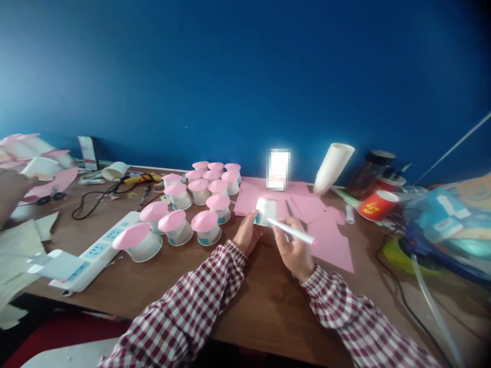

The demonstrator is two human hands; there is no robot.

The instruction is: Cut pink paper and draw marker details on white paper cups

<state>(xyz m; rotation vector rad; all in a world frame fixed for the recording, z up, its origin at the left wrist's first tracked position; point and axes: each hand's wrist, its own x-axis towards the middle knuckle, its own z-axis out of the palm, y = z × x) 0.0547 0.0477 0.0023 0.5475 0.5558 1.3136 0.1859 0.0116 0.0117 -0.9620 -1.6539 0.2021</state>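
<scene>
My left hand grips a small white paper cup with blue print, held just above the table. A white marker with a pink end lies across the fingers of my right hand, which is closed round it close beside the cup. Whether the right fingers also touch the cup, I cannot tell. To the left stand several upturned paper cups, each topped with a pink paper disc. Behind the hands, pink paper sheets lie on the table.
A white power strip lies on the left. At the back lean a stack of white cups and a bright blurred-out rectangle. A red cup and a blue glue gun are at right. Another person's hand shows far left.
</scene>
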